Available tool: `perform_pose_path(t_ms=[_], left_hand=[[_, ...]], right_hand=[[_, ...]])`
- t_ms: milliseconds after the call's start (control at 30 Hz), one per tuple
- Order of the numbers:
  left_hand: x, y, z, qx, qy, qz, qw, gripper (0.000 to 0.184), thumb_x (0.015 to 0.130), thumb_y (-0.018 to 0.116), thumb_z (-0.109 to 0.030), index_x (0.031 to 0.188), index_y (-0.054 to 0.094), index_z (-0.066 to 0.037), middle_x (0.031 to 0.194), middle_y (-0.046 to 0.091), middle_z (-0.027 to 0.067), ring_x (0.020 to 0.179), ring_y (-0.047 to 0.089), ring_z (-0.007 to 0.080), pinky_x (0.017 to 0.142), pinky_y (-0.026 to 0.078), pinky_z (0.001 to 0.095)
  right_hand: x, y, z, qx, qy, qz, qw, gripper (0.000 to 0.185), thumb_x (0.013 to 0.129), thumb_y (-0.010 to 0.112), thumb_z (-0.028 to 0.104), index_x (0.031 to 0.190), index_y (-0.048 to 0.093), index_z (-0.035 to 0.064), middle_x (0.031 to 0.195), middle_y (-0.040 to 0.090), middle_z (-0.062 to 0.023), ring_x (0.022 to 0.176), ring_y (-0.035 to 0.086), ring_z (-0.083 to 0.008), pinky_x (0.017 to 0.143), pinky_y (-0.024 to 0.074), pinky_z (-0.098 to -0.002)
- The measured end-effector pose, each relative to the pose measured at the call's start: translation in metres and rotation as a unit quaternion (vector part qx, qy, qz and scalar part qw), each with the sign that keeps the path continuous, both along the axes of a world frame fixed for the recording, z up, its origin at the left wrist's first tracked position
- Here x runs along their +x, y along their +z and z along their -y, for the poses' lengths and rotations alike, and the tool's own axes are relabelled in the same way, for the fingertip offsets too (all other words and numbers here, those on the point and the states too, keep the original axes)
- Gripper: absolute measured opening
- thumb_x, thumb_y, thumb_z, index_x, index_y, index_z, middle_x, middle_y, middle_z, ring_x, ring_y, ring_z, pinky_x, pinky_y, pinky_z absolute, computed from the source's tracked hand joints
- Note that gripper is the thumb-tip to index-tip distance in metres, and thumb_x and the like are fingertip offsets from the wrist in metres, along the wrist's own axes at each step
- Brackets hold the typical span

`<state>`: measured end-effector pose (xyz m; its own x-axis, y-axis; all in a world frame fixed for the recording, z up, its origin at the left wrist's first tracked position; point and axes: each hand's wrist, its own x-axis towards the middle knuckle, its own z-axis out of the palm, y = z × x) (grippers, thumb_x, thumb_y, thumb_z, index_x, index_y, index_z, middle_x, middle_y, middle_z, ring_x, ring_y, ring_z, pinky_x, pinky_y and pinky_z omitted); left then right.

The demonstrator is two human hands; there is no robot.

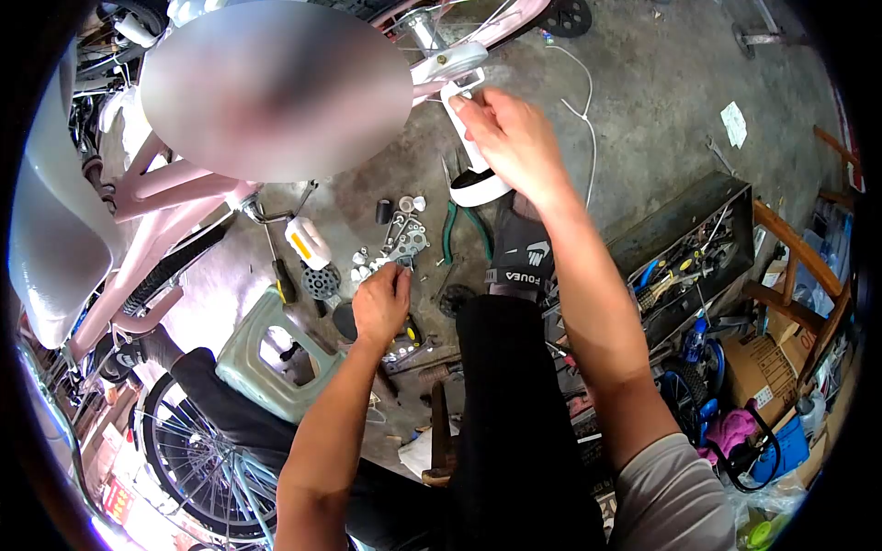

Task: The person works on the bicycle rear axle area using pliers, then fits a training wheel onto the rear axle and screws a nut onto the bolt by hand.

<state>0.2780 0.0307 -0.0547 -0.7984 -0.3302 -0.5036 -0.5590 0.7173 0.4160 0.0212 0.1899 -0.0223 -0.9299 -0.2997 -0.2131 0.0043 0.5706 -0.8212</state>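
Note:
My right hand grips the white arm of a training wheel, its white-rimmed wheel hanging at the lower end. The arm's upper end is close to the axle area of a pink bicycle; whether they touch I cannot tell. Low over the floor, my left hand has its fingers closed, and what is in them is too small to name. Just beyond it lie a pile of small metal hardware and a white-and-orange pedal. Green-handled pliers rest between my two hands.
A grey-green plastic stool stands at left. On the right is a metal tool trough beside a wooden frame and a cardboard box. A screwdriver lies near the stool. A blurred patch covers the upper left.

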Motion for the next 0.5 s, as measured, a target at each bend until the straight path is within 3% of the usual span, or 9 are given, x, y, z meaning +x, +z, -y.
perform_pose_path(t_ms=[100, 400, 433, 500], left_hand=[[-0.002, 0.003, -0.013, 0.014, -0.001, 0.013, 1.0, 0.026, 0.094, 0.062, -0.029, 0.088, 0.063, -0.003, 0.08, 0.067, 0.0207, 0.077, 0.064, 0.0427, 0.068, 0.049, 0.0491], [0.038, 0.0, -0.049, 0.055, -0.054, 0.095, 0.992, 0.022, 0.095, 0.058, -0.03, 0.093, 0.06, -0.008, 0.092, 0.069, 0.0179, 0.085, 0.065, 0.0428, 0.071, 0.051, 0.0538], [0.049, -0.002, -0.049, 0.06, -0.059, 0.092, 0.992, 0.023, 0.095, 0.059, -0.03, 0.093, 0.06, -0.008, 0.092, 0.069, 0.0179, 0.086, 0.065, 0.0428, 0.071, 0.051, 0.0535], [0.064, 0.003, -0.049, 0.048, -0.06, 0.132, 0.988, 0.023, 0.095, 0.058, -0.031, 0.095, 0.061, -0.008, 0.093, 0.069, 0.0184, 0.085, 0.065, 0.0436, 0.072, 0.051, 0.0535]], right_hand=[[-0.008, 0.009, 0.002, 0.046, 0.053, -0.02, 0.997, 0.037, 0.093, 0.06, 0.036, 0.084, 0.067, 0.001, 0.075, 0.067, -0.0215, 0.073, 0.066, -0.0425, 0.067, 0.0495, -0.0508], [0.007, 0.006, 0.014, 0.113, -0.036, -0.142, 0.983, 0.023, 0.088, 0.067, 0.03, 0.085, 0.069, 0.0071, 0.074, 0.068, -0.0154, 0.07, 0.067, -0.0377, 0.064, 0.0524, -0.0484], [0.01, -0.005, 0.011, 0.088, -0.041, -0.19, 0.977, 0.03, 0.088, 0.07, 0.037, 0.087, 0.069, 0.0071, 0.072, 0.068, -0.0143, 0.067, 0.067, -0.0363, 0.061, 0.0516, -0.0462], [0.017, -0.005, 0.0, 0.022, -0.059, -0.112, 0.992, 0.036, 0.087, 0.073, 0.043, 0.089, 0.069, 0.007, 0.069, 0.067, -0.0116, 0.062, 0.066, -0.0288, 0.056, 0.0494, -0.0401]])
